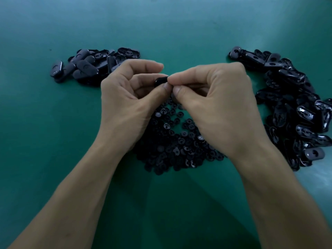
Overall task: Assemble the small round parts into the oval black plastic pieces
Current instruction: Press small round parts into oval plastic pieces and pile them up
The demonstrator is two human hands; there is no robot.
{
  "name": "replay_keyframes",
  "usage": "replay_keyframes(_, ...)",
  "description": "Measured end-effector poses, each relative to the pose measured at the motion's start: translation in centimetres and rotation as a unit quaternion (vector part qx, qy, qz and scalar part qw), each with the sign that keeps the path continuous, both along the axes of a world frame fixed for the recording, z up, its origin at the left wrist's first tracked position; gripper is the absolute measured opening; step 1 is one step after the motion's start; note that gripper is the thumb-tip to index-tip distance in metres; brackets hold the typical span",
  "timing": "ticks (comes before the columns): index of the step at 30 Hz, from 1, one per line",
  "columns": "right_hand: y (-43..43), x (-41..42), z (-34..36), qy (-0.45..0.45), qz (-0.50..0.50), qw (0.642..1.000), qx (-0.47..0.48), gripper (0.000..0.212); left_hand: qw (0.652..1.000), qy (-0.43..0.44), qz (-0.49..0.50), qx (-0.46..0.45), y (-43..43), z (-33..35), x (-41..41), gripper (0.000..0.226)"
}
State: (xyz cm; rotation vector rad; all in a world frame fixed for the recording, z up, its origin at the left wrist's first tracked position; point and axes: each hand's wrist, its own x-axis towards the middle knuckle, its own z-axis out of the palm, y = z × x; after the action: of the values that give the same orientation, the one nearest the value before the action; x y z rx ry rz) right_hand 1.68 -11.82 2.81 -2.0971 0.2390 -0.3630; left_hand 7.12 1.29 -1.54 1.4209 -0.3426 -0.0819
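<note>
1. The green worktop [53,141] carries three dark heaps
2. The right heap of oval pieces [291,112] is the biggest, many lying hollow side up; I judge these the unfilled stock
3. The heap of small round parts [172,141] sits in the middle, below and between the wrists
4. The left heap of oval pieces [86,66] is smaller, mostly smooth backs up; likely the finished ones, though that is a guess
5. The left hand [129,97] has a narrow grip, thumb and curled fingers holding the held oval piece from the left
6. The right hand [215,105] has its grip pinched tight, thumb and forefinger tips meeting at the right end of that piece
7. The held oval piece [160,81] sits between the two hands, over the far edge of the round parts, only its rounded left end showing
8. Whether a round part lies inside the pinch is hidden; the step looks like seating one into the piece, and the next move calls for a firm, square press until it sits flush, then setting the piece aside
</note>
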Motion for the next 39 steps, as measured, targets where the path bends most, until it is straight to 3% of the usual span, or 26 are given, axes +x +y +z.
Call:
replay_keyframes(15,-1.1,0.1,-0.7,0.035,0.022,0.999,-0.012,0.025,1.000,-0.018,0.001,0.009,-0.2,-0.1,0.1,0.027)
replay_keyframes(22,-1.9,0.3,-1.1,0.024,0.035,0.998,0.047,0.011,1.000,0.000,-0.020,-0.014,-0.1,-0.3,0.1,0.026)
replay_keyframes(29,-2.2,0.1,-0.7,0.006,0.057,0.998,0.040,0.013,0.999,-0.013,-0.034,-0.004,-0.1,-0.4,0.2,0.021)
replay_keyframes(39,-1.5,0.1,-1.0,0.007,0.012,0.999,0.045,0.010,0.999,-0.011,-0.033,-0.008,-0.1,-0.4,0.1,0.021)
